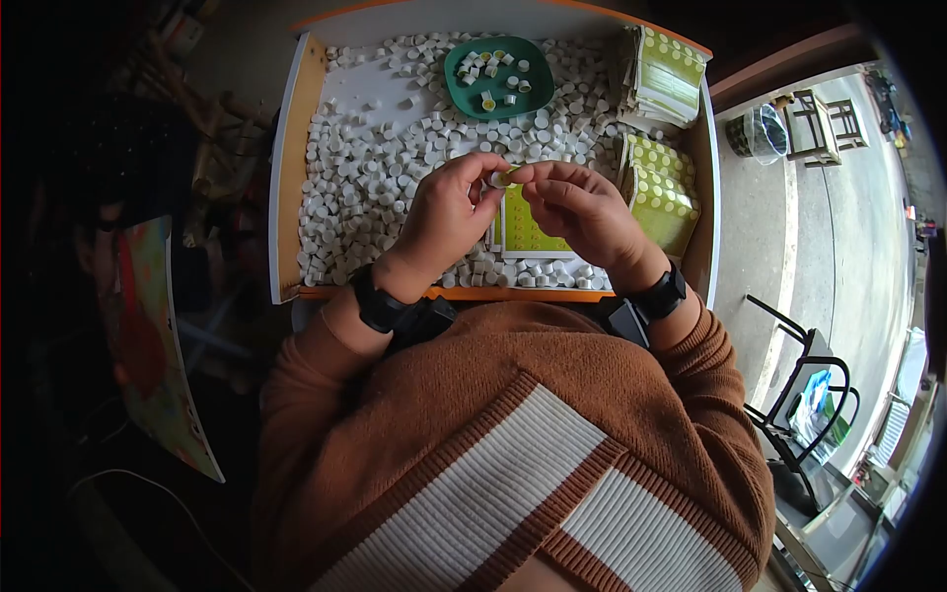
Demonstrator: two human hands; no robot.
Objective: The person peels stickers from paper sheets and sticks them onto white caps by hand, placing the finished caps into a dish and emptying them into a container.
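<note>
My left hand (444, 209) pinches a small white cap (497, 180) between thumb and fingertips. Against the top of this cap, my right hand (590, 205) has its thumb and forefinger closed on a small yellow sticker (511, 172), partly hidden by the fingers. Just below both hands lies a yellow-green sticker sheet (528, 229) with rows of round prints. A green tray (460, 99) sits farther back, holding several caps, some with yellow tops. Loose white caps (360, 187) surround the sheet.
A shallow box with an orange front edge (395, 293) and wooden left wall (296, 168) encloses the caps. Stacks of dotted yellow-green sheets (663, 197) stand along its right side. Chairs (804, 395) and a bin (758, 135) are off to the right.
</note>
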